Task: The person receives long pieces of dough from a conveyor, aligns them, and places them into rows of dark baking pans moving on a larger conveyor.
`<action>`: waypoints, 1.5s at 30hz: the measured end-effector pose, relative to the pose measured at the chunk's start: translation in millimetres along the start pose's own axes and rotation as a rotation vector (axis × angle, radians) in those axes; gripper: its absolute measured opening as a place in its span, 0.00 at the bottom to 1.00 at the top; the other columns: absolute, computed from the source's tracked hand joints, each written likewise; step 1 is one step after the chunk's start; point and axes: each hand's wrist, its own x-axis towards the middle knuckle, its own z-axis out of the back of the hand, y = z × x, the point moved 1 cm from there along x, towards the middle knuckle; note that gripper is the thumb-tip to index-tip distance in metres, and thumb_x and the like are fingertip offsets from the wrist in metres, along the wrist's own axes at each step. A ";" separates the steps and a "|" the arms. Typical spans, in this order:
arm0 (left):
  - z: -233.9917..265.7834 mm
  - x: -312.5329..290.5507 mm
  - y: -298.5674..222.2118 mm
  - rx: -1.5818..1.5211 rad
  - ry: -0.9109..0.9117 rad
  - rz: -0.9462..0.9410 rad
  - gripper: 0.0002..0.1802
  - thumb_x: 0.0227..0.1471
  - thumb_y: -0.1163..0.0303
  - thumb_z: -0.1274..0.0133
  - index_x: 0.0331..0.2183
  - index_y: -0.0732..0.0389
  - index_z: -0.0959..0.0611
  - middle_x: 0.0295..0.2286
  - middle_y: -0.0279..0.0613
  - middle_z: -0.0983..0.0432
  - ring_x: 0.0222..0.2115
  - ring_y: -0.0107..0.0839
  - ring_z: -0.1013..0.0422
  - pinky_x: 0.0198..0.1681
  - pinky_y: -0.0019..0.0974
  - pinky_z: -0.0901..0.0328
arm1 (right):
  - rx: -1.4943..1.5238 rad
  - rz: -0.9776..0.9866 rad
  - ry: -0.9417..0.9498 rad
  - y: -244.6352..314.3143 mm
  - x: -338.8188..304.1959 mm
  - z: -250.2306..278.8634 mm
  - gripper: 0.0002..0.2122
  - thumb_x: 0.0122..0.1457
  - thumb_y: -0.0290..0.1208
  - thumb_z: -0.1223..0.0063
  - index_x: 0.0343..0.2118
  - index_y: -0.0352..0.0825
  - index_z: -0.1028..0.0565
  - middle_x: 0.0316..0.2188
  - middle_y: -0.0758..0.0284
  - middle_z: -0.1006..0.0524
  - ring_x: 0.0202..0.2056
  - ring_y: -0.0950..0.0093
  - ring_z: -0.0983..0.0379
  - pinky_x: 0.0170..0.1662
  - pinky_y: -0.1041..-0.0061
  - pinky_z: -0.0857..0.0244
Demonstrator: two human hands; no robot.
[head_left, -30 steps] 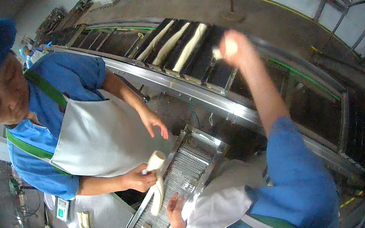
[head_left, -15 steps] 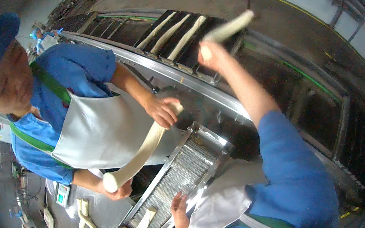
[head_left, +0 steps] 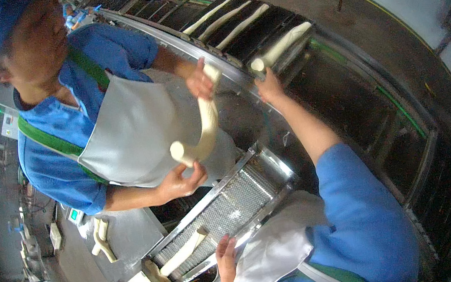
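Observation:
My right arm stretches out to the row of dark trays, with my right hand closed at the near end of one tray. Just beyond its fingers lies a pale dough log, lengthwise over that tray. What the fingers grip there is too small to make out. Beside the near rail of the metal mesh conveyor is my left hand, fingers extended and nothing in it. On the belt's lower end rests another dough log, coming from the machine outlet.
Opposite me a co-worker in a grey apron holds a bent dough log in both hands. Dough pieces and a scale are on the steel table. Three dough strips fill neighbouring trays. A fan stands beyond.
My right hand has lowered the dough log from the air onto the tray. The co-worker's dough log has bent and been raised. Dough on the belt has advanced from the outlet.

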 end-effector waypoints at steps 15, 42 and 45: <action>53.3 41.5 -4.0 0.887 -0.457 -0.699 0.32 0.46 0.68 0.39 0.54 0.57 0.27 0.54 0.49 0.34 0.56 0.44 0.38 0.57 0.49 0.42 | -0.109 0.671 0.324 -126.4 -217.0 60.5 0.09 0.54 0.17 0.52 0.37 0.28 0.23 0.28 0.67 0.22 0.29 0.76 0.27 0.32 0.78 0.33; 21.7 56.5 37.6 1.172 -0.195 -0.914 0.20 0.41 0.67 0.44 0.42 0.54 0.20 0.35 0.41 0.24 0.40 0.42 0.28 0.47 0.45 0.36 | -0.726 1.170 0.828 -88.1 -339.3 -7.0 0.30 0.37 0.40 0.35 0.47 0.38 0.27 0.49 0.57 0.33 0.56 0.58 0.41 0.58 0.46 0.52; 21.5 60.5 40.3 1.222 -0.266 -0.894 0.21 0.39 0.66 0.43 0.41 0.55 0.20 0.34 0.40 0.25 0.40 0.42 0.28 0.47 0.44 0.36 | -0.831 1.084 0.928 -99.9 -335.2 -13.0 0.28 0.36 0.41 0.34 0.45 0.39 0.26 0.45 0.58 0.30 0.53 0.58 0.38 0.57 0.47 0.50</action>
